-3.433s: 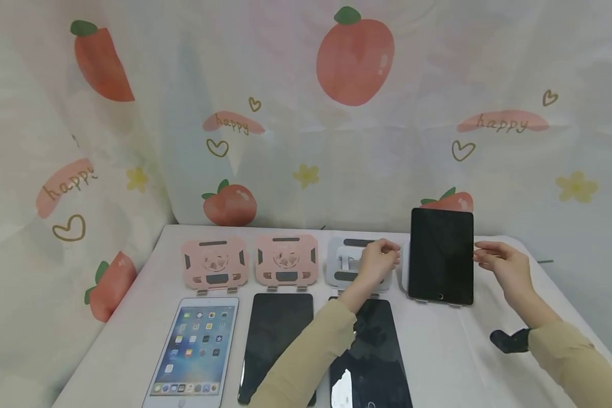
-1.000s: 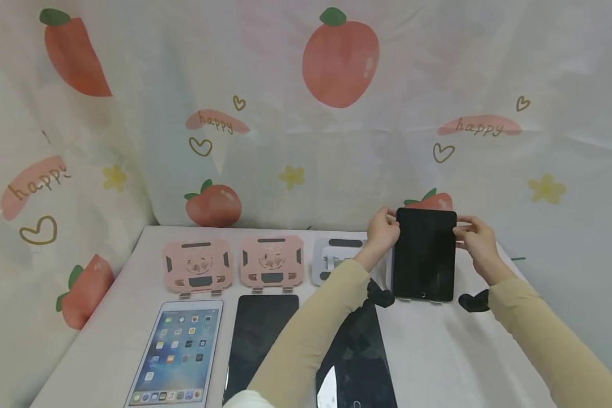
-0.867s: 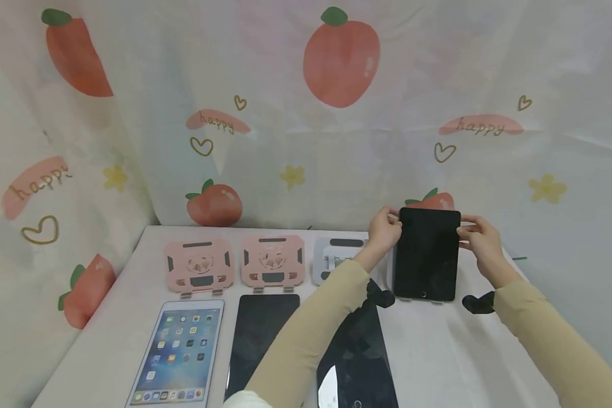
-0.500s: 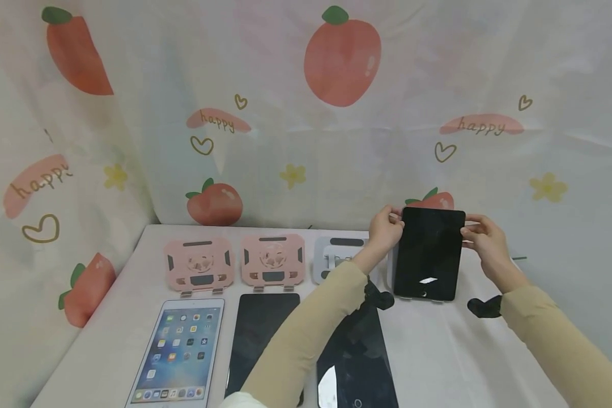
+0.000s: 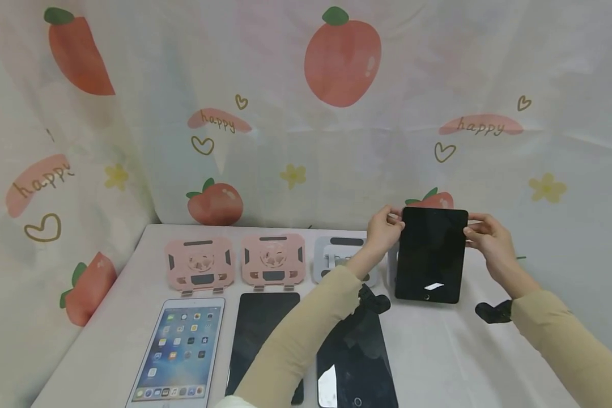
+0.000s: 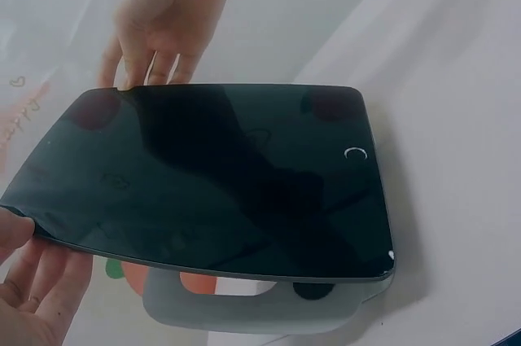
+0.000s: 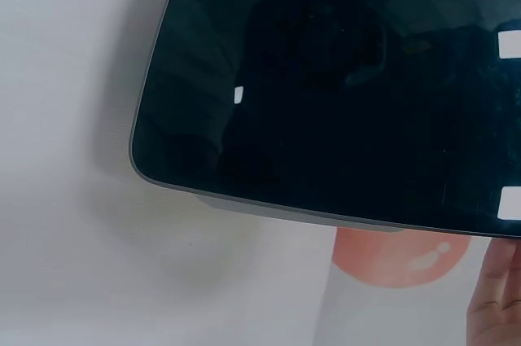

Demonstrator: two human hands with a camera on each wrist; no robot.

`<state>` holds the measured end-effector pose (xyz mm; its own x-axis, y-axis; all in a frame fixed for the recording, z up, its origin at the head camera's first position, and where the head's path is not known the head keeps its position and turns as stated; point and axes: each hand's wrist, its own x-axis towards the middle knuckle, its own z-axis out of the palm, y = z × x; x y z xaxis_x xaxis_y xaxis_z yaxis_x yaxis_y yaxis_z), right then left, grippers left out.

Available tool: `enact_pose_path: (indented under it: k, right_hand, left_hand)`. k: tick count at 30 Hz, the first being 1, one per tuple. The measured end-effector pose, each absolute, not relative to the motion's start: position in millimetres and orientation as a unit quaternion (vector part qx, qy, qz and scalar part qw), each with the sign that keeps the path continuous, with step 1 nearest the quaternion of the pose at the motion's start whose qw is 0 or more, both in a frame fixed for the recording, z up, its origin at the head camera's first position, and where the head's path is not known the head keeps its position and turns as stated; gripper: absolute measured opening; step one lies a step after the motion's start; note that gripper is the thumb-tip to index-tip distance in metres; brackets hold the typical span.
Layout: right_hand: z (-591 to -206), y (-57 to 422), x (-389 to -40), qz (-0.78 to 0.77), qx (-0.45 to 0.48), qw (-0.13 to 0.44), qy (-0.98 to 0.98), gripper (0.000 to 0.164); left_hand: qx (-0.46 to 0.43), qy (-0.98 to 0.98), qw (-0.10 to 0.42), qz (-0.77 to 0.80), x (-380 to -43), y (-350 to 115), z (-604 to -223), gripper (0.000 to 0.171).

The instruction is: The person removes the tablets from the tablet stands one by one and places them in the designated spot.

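Upright at the back right is a black tablet (image 5: 430,255), its screen dark and its home button at the bottom. My left hand (image 5: 384,231) pinches its upper left edge, thumb in front, as the left wrist view shows. On the opposite edge my right hand (image 5: 492,243) pinches it near the top. Behind the tablet is a pale grey folding stand (image 6: 252,313), mostly hidden by it in the head view. The right wrist view shows the tablet's lower corner (image 7: 187,134) over the white surface, with part of my right hand (image 7: 495,297).
Along the back stand a pink stand (image 5: 200,263), another pink stand (image 5: 273,259) and a grey-blue one (image 5: 339,249). In front lie a white tablet (image 5: 178,351) with a lit screen and two dark tablets (image 5: 260,317) (image 5: 357,362), partly under my left sleeve.
My left hand has moved from above the grey-blue stand to the tablet's left edge, and my right hand now grips its right edge. The tablet has shifted slightly right; the stand's lower clips no longer show.
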<state>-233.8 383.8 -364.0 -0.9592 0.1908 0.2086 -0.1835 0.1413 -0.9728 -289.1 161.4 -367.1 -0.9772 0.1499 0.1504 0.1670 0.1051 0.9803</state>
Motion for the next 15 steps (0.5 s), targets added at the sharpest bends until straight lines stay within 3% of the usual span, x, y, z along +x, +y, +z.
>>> enact_pose_path:
  k: [15]
  right_hand:
    - [-355,380,-210,0.619,-0.005,0.111,-0.777,0.026]
  left_hand:
    - [-0.111,-0.673,-0.052,-0.729,-273,153,-373,0.017]
